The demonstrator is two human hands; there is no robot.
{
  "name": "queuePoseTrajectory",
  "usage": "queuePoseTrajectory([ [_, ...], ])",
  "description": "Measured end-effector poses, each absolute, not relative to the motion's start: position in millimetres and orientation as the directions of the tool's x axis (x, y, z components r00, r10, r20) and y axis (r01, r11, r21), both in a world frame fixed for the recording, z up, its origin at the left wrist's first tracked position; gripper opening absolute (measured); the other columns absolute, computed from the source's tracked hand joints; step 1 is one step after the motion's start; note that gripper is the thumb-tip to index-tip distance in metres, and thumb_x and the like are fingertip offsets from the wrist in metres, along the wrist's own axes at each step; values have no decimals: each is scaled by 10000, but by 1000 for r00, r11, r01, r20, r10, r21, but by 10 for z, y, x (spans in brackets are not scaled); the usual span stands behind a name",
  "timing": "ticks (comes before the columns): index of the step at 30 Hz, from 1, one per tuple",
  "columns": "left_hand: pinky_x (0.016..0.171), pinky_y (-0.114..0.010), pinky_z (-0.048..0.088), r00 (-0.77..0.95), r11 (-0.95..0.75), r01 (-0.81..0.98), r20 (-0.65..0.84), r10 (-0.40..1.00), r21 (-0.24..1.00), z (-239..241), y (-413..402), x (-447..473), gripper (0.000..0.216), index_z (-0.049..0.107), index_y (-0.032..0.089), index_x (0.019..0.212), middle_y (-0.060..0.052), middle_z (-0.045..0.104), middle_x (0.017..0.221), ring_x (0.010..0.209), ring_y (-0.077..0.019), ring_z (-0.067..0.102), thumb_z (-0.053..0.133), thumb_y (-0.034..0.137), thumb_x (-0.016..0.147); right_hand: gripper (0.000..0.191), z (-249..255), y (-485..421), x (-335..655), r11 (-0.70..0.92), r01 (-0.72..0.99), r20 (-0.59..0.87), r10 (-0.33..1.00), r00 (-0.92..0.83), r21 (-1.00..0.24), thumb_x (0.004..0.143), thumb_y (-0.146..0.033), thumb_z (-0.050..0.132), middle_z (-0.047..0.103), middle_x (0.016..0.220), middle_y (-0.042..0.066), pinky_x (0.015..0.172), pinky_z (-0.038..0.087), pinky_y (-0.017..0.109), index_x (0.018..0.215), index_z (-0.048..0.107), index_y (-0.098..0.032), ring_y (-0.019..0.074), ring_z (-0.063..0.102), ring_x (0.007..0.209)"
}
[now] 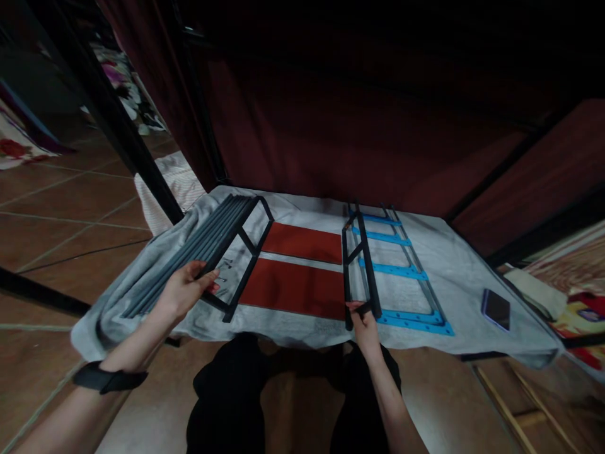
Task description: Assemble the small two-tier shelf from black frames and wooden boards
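Two dark metal frames stand upright on a grey cloth (293, 331) spread in front of me. My left hand (185, 291) is closed on the near end of the left frame (246, 252), next to a bundle of dark rods (198, 249). My right hand (363, 323) grips the near bottom end of the right frame (360, 265). Between the two frames lie two red panels (295, 289). Right of the right frame a black frame with blue perforated strips (401, 271) lies flat on the cloth.
A phone (495, 309) lies on the cloth at the right. Dark red fabric on a black metal structure (331, 113) rises behind. Tiled floor (61, 208) stretches to the left, with a black pole (118, 135) crossing it. Wooden sticks (515, 410) lie at the lower right.
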State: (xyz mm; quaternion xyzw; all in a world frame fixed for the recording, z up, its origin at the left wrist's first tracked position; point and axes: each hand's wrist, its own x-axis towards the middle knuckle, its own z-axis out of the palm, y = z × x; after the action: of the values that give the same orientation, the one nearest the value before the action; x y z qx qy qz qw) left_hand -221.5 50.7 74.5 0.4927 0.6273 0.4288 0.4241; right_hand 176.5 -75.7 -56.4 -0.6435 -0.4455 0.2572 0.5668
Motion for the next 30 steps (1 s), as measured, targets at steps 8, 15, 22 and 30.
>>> queuePoseTrajectory([
  [8,513,-229,483,-140,163,199,-136,981,966,765,713,-2123,477,498,170,922,68,560,673,516,-136,601,825,307,602,308,-497,-773,1708,-58,204,63,839,540,-977,766,-382,579,679,952,61,811,475,332,968,675,-170,207,612,891],
  [15,472,-196,432,-118,167,276,-139,983,947,785,691,-2043,422,494,158,931,57,550,695,501,-123,597,801,280,668,463,-398,-752,1599,-101,77,-37,806,590,-992,716,-452,618,685,999,78,849,470,341,1061,662,-146,223,613,940],
  [22,490,-182,441,-159,207,211,-175,972,955,813,668,-1982,353,450,160,970,40,536,829,498,-84,592,716,149,739,427,-314,-800,1651,-180,133,-60,782,621,-975,722,-483,604,696,905,69,810,470,323,972,681,-145,221,622,900],
  [30,482,-191,444,-120,183,208,-161,980,961,711,719,-2026,353,469,147,968,48,564,691,505,-119,596,730,183,732,333,-273,-816,1743,-171,66,-102,810,577,-983,666,-360,620,692,965,52,843,462,320,947,656,-186,209,613,936],
])
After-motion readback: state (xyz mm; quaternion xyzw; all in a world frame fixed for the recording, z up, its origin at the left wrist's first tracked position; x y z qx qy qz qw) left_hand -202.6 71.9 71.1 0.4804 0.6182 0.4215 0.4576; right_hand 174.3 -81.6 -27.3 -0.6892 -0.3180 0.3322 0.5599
